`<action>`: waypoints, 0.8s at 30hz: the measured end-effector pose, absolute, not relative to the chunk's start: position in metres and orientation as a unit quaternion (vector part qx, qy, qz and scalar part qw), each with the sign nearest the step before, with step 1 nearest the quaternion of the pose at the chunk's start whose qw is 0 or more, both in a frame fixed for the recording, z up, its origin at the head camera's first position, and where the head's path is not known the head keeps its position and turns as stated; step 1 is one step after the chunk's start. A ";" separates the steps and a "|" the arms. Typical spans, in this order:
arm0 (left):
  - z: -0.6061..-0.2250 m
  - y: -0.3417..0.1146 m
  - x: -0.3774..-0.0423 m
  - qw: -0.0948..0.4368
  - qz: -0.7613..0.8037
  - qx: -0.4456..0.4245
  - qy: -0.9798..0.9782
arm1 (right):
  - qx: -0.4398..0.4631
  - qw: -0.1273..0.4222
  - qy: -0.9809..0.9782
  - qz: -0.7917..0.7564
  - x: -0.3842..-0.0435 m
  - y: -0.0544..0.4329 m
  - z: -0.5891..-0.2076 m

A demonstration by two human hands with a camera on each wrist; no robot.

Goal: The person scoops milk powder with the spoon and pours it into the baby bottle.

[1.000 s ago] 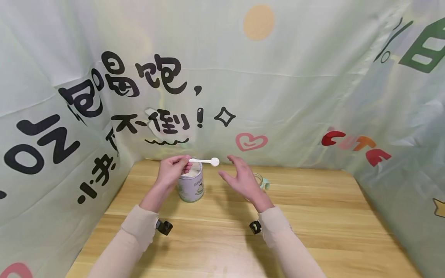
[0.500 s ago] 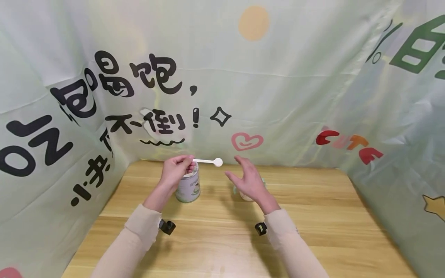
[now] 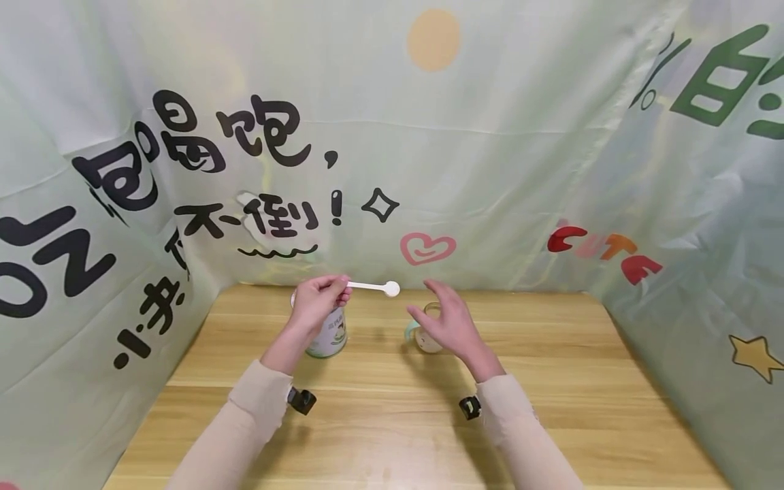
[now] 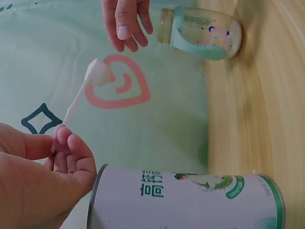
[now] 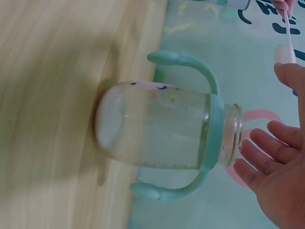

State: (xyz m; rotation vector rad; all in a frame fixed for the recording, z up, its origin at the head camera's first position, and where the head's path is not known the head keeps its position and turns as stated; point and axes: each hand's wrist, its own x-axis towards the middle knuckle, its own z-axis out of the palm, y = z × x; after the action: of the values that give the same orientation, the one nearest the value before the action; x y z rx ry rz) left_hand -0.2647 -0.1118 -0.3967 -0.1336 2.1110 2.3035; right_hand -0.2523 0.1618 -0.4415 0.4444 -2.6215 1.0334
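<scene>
My left hand (image 3: 315, 303) pinches the end of a white long-handled measuring scoop (image 3: 392, 289), whose bowl points right. Heaped white powder seems to fill the bowl (image 4: 98, 73) in the left wrist view. Below that hand stands a pale formula can (image 3: 331, 337) with green lettering, its top largely hidden by the hand. My right hand (image 3: 450, 323) hovers by the neck of a clear baby bottle (image 5: 167, 126), thumb and fingers spread, holding nothing. Two mint-green handles (image 5: 176, 191) flank the uncapped bottle, and something whitish lies at its bottom. The scoop is between can and bottle, in the air.
Both containers stand on a wooden table (image 3: 380, 422) near its back edge. Printed fabric (image 3: 502, 170) hangs behind and along both sides. A small black device (image 3: 470, 407) is worn at each wrist.
The left hand has carried the scoop rightward, from over the can's mouth toward the bottle. The head view has turned slightly right, and the bottle shows more beside the right hand.
</scene>
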 end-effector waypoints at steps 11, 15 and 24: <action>-0.399 -0.095 -0.265 0.005 0.737 -0.014 0.675 | 0.148 0.149 -0.910 0.356 -0.251 0.174 -0.449; -0.399 -0.088 -0.265 0.007 0.741 -0.005 0.672 | 0.142 0.145 -0.912 0.357 -0.250 0.178 -0.451; -0.406 -0.067 -0.267 -0.003 0.737 0.005 0.676 | 0.141 0.145 -0.915 0.350 -0.246 0.186 -0.458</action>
State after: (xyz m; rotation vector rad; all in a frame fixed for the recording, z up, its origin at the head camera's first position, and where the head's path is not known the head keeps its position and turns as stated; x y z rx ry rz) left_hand -0.2667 -0.0671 -0.4063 0.0162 2.1274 2.3187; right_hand -0.2464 0.1860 -0.4581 0.4059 -2.6356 1.0076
